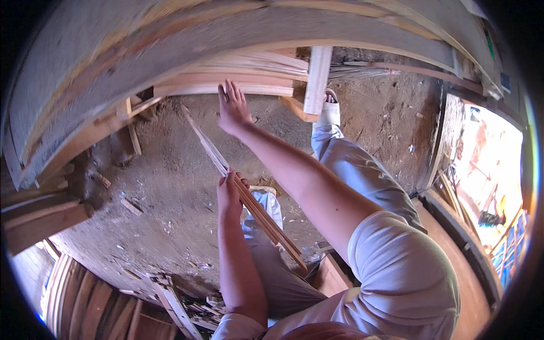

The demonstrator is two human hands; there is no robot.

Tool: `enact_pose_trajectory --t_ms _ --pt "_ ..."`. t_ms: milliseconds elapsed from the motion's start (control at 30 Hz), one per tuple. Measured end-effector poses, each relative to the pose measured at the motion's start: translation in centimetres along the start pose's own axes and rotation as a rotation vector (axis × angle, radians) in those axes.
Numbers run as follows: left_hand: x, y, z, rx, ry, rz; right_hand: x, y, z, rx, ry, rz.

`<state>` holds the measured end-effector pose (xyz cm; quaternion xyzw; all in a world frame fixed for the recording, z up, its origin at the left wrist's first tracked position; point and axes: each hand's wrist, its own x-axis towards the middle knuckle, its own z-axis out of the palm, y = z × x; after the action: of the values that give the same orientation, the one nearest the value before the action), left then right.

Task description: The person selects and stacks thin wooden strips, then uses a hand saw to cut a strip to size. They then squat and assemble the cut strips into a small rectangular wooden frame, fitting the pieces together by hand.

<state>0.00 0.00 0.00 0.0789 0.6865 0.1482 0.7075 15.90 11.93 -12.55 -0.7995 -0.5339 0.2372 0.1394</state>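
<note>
My left hand (229, 195) is closed around a bundle of thin wooden strips (263, 218). The strips slant from the upper left, over the dirt floor, down to the right past my knee. My right hand (233, 110) reaches forward with its fingers stretched out and nothing in it. Just beyond those fingertips lies a stack of pale planks (226, 84) beneath the workbench; I cannot tell whether the fingers touch it.
The long wooden workbench (238, 42) curves across the top, with an upright leg (318, 79) beside my foot (327, 107). Below is a dirt floor (164, 175) with wood scraps. Boards (85, 294) stand at lower left; a bright doorway (481, 164) opens at right.
</note>
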Motion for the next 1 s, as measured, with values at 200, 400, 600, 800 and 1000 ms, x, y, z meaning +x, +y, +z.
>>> enact_pose_trajectory --t_ms 200,400,600,800,1000 --pt "1.4 0.4 2.4 0.085 0.114 0.055 -7.1 7.3 -2.6 0.329 -0.451 0.116" --pt "2.1 0.7 3.6 0.097 0.194 0.08 -11.1 25.8 1.9 0.391 -0.299 0.815" --pt "2.5 0.7 3.9 0.083 0.198 0.062 -3.2 28.7 4.1 0.927 0.254 0.722" --pt "2.4 -0.2 4.0 0.166 0.184 0.092 -2.9 31.2 4.1 0.669 0.136 0.028" --pt "0.8 -0.6 3.4 0.1 0.199 0.081 -0.4 27.0 -2.2 0.435 0.026 0.169"
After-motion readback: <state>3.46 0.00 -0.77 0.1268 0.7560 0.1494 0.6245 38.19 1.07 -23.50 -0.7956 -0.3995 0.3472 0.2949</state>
